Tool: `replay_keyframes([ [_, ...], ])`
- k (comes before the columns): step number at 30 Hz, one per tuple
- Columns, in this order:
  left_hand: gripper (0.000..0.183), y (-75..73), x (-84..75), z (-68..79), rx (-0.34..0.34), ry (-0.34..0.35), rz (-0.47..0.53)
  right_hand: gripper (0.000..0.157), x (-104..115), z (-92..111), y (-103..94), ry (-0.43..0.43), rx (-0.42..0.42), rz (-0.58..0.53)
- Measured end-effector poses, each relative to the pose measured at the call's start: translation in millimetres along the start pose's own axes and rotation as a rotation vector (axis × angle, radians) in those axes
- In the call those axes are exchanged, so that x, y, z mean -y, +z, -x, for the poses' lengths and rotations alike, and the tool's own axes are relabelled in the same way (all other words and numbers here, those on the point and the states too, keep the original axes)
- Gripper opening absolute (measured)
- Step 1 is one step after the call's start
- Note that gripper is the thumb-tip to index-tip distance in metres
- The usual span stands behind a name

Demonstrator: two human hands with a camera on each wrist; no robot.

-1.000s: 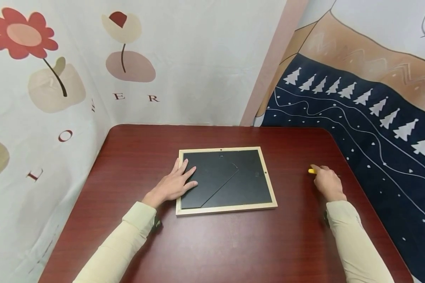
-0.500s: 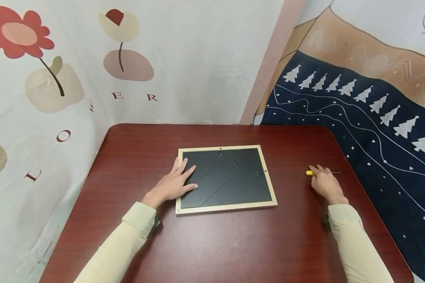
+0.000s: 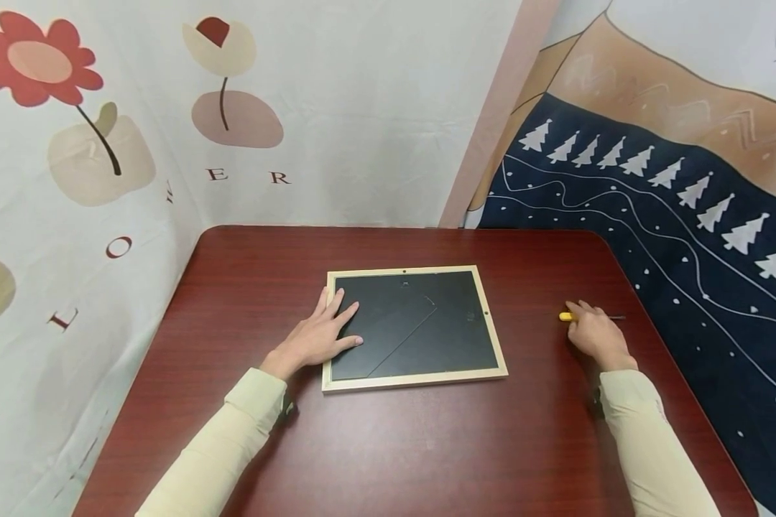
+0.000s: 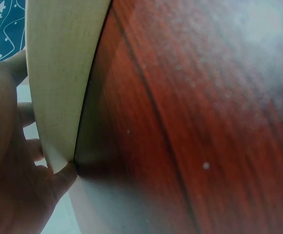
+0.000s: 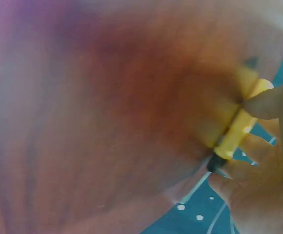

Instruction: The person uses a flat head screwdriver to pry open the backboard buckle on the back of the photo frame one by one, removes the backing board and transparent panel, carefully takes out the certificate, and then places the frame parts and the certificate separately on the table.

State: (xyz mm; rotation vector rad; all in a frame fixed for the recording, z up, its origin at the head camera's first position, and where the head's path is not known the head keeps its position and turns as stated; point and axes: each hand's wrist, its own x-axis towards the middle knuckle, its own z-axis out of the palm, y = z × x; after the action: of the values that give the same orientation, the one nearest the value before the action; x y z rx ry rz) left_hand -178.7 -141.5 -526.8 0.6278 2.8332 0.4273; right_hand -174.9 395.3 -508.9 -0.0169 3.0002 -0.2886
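A picture frame [image 3: 414, 380] with a pale wooden border lies face down on the table, its black backing board [image 3: 453, 323] upward. My left hand [image 3: 313, 337] rests on its left end in the head view, fingers spread and straight over the border and board. The left wrist view shows the pale frame side [image 4: 66, 73] with that hand's fingers [image 4: 63, 179] against it. Toward the table's right side, my right hand [image 3: 598, 337] holds a screwdriver [image 5: 236, 136] by its yellow handle, low at the tabletop. The thin metal shaft [image 3: 616, 317] points right, past the hand.
The dark red wooden table [image 3: 414, 452] has rounded far corners. A white cloth [image 3: 362, 122] with printed flowers hangs behind and at the left; a navy cloth [image 3: 672, 237] with white trees hangs at the right.
The screwdriver in my right hand has shifted slightly left and turned, so more of its shaft shows. My left hand and the picture frame have stayed in place.
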Motion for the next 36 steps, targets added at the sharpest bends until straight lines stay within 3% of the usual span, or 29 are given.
replay_keyframes([
  [4, 0.077, 0.7, 0.2, -0.5, -0.003, 0.005, 0.003, 0.055, 20.6, 1.4, -11.5, -0.033, -0.016, -0.010],
  [9, 0.077, 2.8, 0.1, -0.3, -0.013, 0.009, -0.004, 0.066, 73.0, 8.8, -20.4, -0.187, 0.003, -0.041],
  [16, 0.076, 1.4, 0.4, -0.3, -0.013, 0.006, -0.001, 0.087, 135.1, 36.8, 0.9, -0.378, 0.136, -0.091],
  [21, 0.076, 2.3, 1.1, -0.5, -0.013, 0.005, 0.010, 0.089, 145.8, 48.1, 23.1, -0.395, 0.151, -0.052],
  [28, 0.076, 3.1, 0.5, 2.2, -0.034, 0.004, -0.009, 0.091, 148.9, 51.9, 34.5, -0.378, 0.104, -0.039],
  [32, 0.067, 2.8, -10.0, 6.1, -0.072, 0.025, -0.117, 0.090, 149.6, 53.0, 36.5, -0.371, 0.100, -0.033],
  [36, 0.062, 5.9, -31.1, 12.0, -0.093, 0.056, -0.236, 0.089, 149.5, 53.6, 36.1, -0.370, 0.092, -0.018],
])
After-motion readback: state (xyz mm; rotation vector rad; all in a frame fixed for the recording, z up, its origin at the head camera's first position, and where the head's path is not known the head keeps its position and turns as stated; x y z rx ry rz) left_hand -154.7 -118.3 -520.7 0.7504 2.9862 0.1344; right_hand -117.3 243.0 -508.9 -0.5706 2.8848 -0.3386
